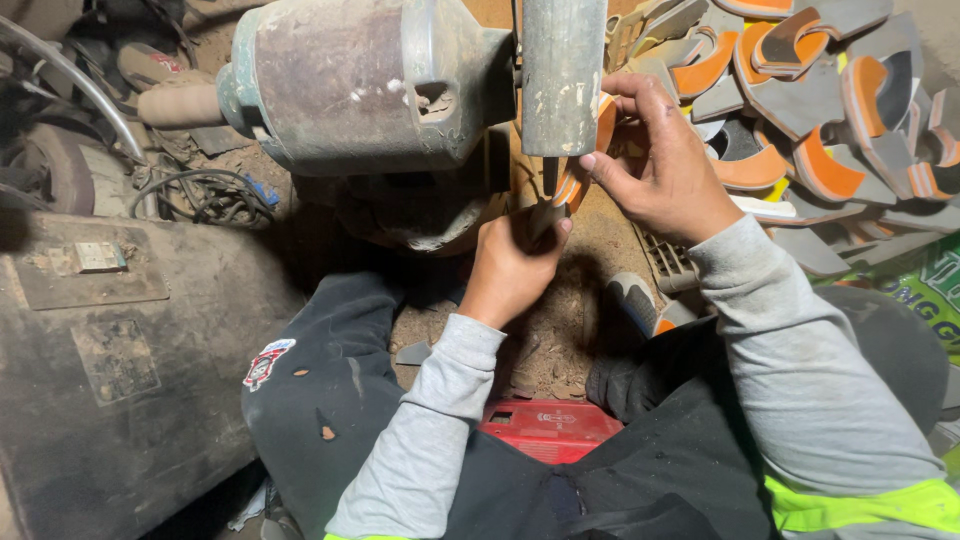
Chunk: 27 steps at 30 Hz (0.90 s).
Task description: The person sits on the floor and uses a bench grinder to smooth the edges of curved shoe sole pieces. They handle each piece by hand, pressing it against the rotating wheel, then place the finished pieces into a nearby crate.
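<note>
Plainly, the biggest thing near you is the grey-green, dust-caked metal grinder motor at eleven o'clock, with its upright grey sanding wheel at twelve, and that wheel looks like your main hazard. At two o'clock lies the heap of grey and orange foam sole pieces; it crowds your right forearm, so a sliding piece could nudge your wrist toward the wheel. Your grey sleeve cuffs sit loose at five and seven o'clock, near enough to snag if you lean in.

Your right hand pinches the orange-edged grey sole piece between thumb and fingers, right against the wheel's lower edge. Your left hand, at six o'clock from the wheel, closes its fingers on the lower end of the same piece. Both sets of fingertips are just beside the abrasive face. If the wheel grabs the thin foam, I judge it could pull them in.
</note>
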Available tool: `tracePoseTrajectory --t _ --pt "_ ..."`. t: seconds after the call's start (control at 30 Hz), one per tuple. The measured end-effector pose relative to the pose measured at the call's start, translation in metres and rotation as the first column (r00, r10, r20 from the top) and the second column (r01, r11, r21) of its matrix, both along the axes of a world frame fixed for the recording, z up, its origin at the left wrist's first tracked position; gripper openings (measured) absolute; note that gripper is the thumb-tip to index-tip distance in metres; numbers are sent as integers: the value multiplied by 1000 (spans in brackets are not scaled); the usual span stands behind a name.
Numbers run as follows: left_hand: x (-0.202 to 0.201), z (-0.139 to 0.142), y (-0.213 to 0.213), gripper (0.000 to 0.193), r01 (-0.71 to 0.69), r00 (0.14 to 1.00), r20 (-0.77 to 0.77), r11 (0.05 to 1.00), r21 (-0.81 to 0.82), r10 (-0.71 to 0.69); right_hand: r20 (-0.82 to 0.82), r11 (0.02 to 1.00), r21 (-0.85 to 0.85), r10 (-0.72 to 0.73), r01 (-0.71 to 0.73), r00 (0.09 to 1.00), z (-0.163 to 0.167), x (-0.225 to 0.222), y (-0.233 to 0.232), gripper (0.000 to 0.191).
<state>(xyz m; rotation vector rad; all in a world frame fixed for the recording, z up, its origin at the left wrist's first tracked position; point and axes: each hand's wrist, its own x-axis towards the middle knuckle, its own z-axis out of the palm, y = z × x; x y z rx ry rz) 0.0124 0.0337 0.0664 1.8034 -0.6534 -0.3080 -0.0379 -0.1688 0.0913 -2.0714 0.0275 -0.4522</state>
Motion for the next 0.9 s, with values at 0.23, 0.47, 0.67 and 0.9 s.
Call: tracePoseTrajectory --t 0.23,0.47,0.67,0.9 --pt "2 3 4 20 9 1000 1 999 52 -9 23 1000 13 5 -6 1000 -3 0 3 56" --pt "7 0 9 19 36 998 44 996 83 -40 50 999 -33 -23 25 998 -6 2 7 55" --pt "13 -3 15 19 59 997 49 994 96 -64 59 994 -83 -60 65 996 -8 -2 17 54" --pt "23 -4 26 21 147 989 -12 972 181 -148 -27 981 189 -43 47 999 -18 -6 28 50"
